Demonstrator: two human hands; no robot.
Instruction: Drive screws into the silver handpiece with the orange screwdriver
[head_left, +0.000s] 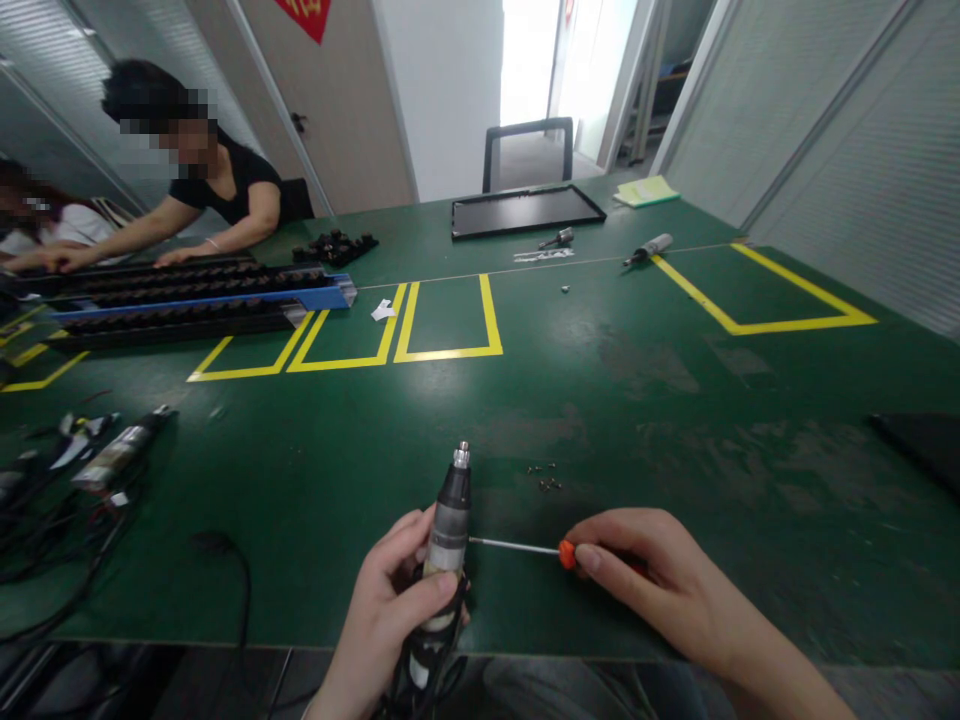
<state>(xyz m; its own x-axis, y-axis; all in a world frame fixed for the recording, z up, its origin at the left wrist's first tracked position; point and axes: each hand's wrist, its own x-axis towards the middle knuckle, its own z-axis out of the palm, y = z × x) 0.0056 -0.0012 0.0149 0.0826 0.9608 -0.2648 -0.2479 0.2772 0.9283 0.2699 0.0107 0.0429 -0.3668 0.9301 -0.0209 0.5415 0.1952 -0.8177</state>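
My left hand point(394, 585) is closed around an electric screwdriver point(450, 530), a grey and black cylinder held nearly upright with its metal chuck at the top. My right hand point(637, 565) grips a screwdriver point(517, 545) by its orange handle. Its thin shaft points left, and the tip meets or nearly meets the side of the electric screwdriver's body. Most of the orange handle is hidden in my fingers. Just beyond the shaft, several small screws point(550, 485) lie on the green table point(570, 420).
At left lie another electric screwdriver point(120, 450) and tangled black cables point(71, 560). Farther back are a blue-edged rack point(300, 298), a black frame point(525, 212), a silver-handled tool point(649, 248) and yellow tape outlines point(450, 354). A person point(225, 190) sits working across the table.
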